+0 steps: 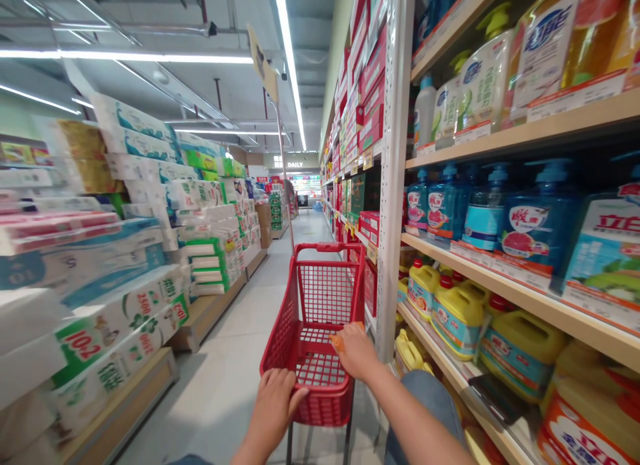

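A red plastic shopping cart (327, 401) with a grid basket stands in front of me in the aisle. No goods show in its basket. My left hand (274, 401) grips the near left corner of its rim, fingers curled over the edge and thumb to the right. By the basket's right side, my right hand (357, 353) is closed around a small crumpled orange piece (338, 343); its kind cannot be made out. Whether the right hand also touches the rim is hard to tell.
Close on the right, a shelf (500, 268) carries blue pump bottles (533, 211) and yellow detergent jugs (457, 318). A dark flat object (497, 398) lies on the low shelf. Stacked tissue packs (120, 345) line the left. The floor (235, 351) runs ahead between them.
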`<state>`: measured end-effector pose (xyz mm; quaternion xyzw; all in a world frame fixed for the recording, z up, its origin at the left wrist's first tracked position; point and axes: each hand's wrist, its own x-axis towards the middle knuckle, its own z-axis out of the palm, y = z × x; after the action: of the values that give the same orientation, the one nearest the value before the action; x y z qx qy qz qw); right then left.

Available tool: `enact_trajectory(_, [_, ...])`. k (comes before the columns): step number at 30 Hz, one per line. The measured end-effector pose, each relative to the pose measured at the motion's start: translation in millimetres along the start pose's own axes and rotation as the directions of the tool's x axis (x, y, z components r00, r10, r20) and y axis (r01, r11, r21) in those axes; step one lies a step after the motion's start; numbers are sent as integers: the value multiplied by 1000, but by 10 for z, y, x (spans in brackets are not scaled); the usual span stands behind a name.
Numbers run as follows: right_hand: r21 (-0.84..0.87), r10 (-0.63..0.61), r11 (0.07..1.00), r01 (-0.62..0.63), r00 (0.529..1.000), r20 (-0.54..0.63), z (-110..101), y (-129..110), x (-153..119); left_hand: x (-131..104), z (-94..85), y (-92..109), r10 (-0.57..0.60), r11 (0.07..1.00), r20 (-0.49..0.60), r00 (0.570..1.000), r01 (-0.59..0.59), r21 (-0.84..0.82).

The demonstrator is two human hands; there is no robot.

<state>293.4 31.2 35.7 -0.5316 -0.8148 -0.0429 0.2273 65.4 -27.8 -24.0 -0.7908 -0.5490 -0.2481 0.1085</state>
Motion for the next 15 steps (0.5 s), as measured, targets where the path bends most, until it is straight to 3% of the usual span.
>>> enact_trajectory(4, [-72, -55, 995, 63, 992, 112, 48, -250, -156, 32, 66, 90, -43, 997, -16, 999, 44, 59])
enact_trajectory(7, [-6, -125, 992, 127, 981, 151, 42, -300, -349, 44, 59, 135, -21, 999, 12, 1000, 20, 41])
enact_trajectory(12, [110, 7, 994, -8, 1000, 12, 22, -177, -477, 46, 14, 114, 11, 1000, 27, 1000, -10, -15])
enact_trajectory(15, [96, 102, 990, -101, 995, -10, 134, -314, -496, 56, 55, 214, -15, 1000, 26, 1000, 15, 0])
